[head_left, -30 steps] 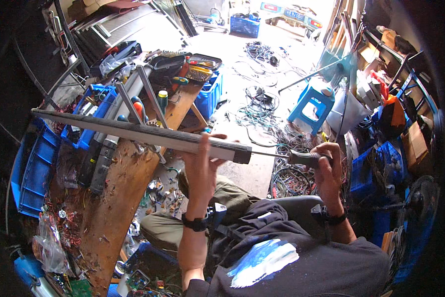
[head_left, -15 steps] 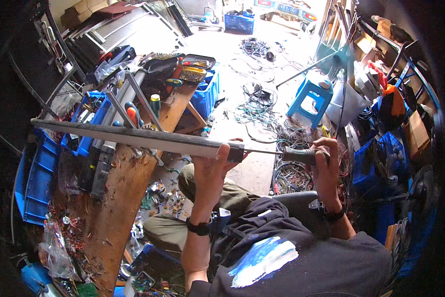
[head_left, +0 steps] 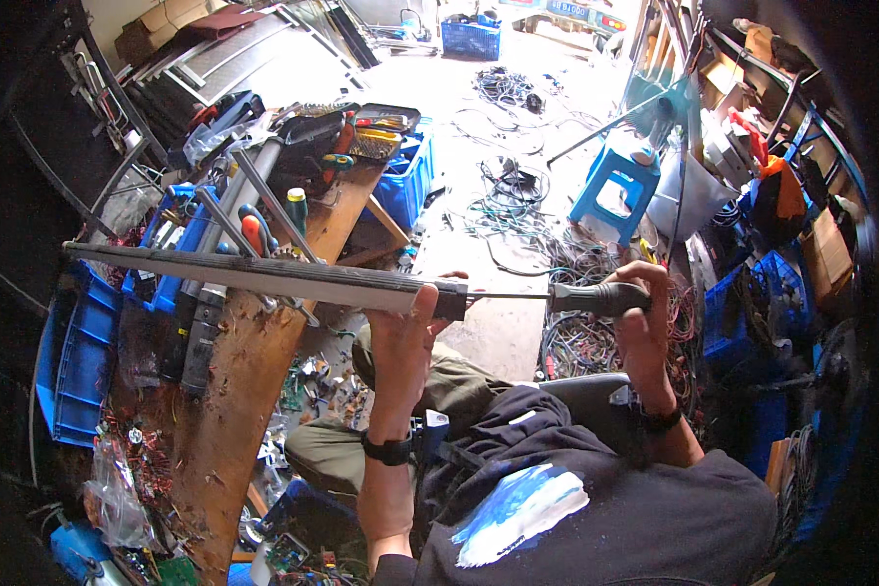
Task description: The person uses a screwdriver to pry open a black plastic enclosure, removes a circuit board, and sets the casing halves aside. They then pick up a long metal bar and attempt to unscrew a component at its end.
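A long grey bar (head_left: 263,274) with a dark ribbed top strip and a black end cap (head_left: 450,299) lies across the view, above the wooden bench. My left hand (head_left: 403,327) is closed round it near the cap, thumb on the near side. My right hand (head_left: 643,317) grips the dark green handle of a screwdriver (head_left: 586,298). Its thin shaft points left and reaches the cap's end; whether the tip sits in a screw is hidden. My right fingers curl over the handle's butt.
The worn wooden bench (head_left: 210,430) carries pliers (head_left: 256,232), a green-and-yellow screwdriver handle (head_left: 297,209) and blue trays (head_left: 83,352). Tangled cables (head_left: 596,337) cover the floor ahead. A blue stool (head_left: 617,186) stands at the far right, a blue crate (head_left: 405,181) beyond the bench.
The bar's capped end and the screwdriver have shifted slightly left with my hands. My right fingers have changed position on the handle, which shows more fully.
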The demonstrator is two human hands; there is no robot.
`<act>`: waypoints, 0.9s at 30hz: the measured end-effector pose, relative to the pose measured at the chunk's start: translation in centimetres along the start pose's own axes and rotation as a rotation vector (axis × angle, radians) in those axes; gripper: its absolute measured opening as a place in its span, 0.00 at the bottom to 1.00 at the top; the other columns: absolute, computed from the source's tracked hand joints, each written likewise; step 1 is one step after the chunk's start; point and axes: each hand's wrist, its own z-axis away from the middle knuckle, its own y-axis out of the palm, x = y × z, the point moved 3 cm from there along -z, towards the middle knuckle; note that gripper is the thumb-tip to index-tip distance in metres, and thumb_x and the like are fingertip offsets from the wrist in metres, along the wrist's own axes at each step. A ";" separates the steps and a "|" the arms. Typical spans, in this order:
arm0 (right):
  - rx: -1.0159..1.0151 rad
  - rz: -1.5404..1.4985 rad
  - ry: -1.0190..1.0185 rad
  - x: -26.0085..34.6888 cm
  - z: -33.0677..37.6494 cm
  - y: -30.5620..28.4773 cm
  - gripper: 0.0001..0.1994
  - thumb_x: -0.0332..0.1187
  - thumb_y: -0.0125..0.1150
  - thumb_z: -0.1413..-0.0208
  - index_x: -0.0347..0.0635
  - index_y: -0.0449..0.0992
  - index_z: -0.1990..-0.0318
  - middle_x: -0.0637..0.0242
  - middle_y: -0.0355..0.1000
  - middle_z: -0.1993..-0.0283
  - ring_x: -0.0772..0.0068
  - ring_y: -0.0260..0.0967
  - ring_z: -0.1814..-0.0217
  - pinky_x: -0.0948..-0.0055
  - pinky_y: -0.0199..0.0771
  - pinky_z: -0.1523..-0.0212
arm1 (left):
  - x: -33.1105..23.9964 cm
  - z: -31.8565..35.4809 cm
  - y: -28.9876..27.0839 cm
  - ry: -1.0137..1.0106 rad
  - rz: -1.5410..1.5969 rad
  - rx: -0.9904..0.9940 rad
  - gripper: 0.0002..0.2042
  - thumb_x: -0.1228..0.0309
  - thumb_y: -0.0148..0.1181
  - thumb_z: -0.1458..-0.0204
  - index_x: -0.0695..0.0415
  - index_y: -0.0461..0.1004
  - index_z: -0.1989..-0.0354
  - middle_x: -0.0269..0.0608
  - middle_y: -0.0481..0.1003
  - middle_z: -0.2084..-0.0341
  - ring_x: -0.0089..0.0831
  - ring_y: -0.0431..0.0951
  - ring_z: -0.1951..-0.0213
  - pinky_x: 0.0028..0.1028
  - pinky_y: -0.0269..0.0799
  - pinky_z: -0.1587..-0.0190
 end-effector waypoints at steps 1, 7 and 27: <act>0.059 -0.073 0.098 -0.2 -0.1 -0.1 0.22 0.38 0.65 0.32 0.43 0.63 0.39 0.62 0.72 0.55 0.76 0.70 0.55 0.72 0.75 0.58 | -0.1 0.1 0.0 0.002 -0.036 -0.020 0.20 0.68 0.63 0.33 0.56 0.65 0.37 0.59 0.81 0.49 0.44 0.85 0.48 0.49 0.86 0.43; 0.001 0.161 -0.201 0.4 -0.3 0.4 0.24 0.38 0.64 0.32 0.42 0.62 0.36 0.62 0.73 0.58 0.74 0.71 0.61 0.70 0.76 0.57 | -0.5 0.4 0.7 -0.013 0.001 0.056 0.29 0.68 0.63 0.32 0.49 0.49 0.33 0.60 0.79 0.46 0.44 0.84 0.46 0.37 0.85 0.45; 0.046 0.047 0.274 0.2 -0.2 -0.3 0.26 0.40 0.66 0.32 0.43 0.60 0.35 0.60 0.71 0.55 0.72 0.71 0.54 0.70 0.73 0.54 | 0.4 0.4 -1.0 -0.018 -0.151 -0.055 0.18 0.69 0.64 0.33 0.46 0.69 0.37 0.35 0.79 0.49 0.37 0.84 0.48 0.61 0.84 0.43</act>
